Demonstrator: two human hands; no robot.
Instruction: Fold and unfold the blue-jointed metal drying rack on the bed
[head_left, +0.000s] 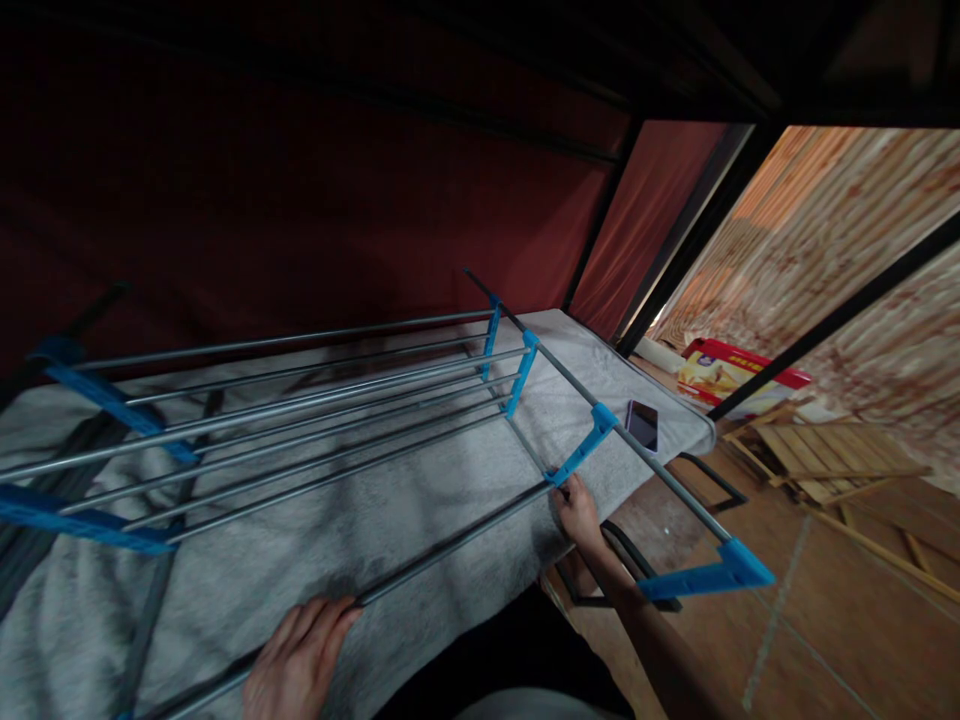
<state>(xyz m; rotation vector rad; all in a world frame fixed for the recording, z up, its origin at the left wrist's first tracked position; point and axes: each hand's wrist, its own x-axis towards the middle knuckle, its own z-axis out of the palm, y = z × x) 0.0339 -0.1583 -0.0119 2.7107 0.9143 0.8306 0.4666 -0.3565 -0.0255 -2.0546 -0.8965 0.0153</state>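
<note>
A shoe rack of grey metal tubes and blue plastic brackets (589, 445) lies partly assembled on a grey fleece cover (450, 560). My left hand (300, 655) is closed over the front metal tube (450, 545), its fingers on the tube's near side. At that tube's right end, my right hand (576, 510) grips where it meets the tip of a blue bracket; the fingertips are partly hidden. Several parallel tubes (337, 395) span between the left and right brackets. Another blue bracket (712, 580) hangs past the cover's edge, above my right forearm.
A phone (643, 425) lies near the cover's right edge. Beyond it are a red and yellow box (739, 375) and a folded wooden slatted piece (840, 460) on the tiled floor (787, 620). Dark red fabric (337, 220) hangs behind; black frame bars (690, 230) stand at right.
</note>
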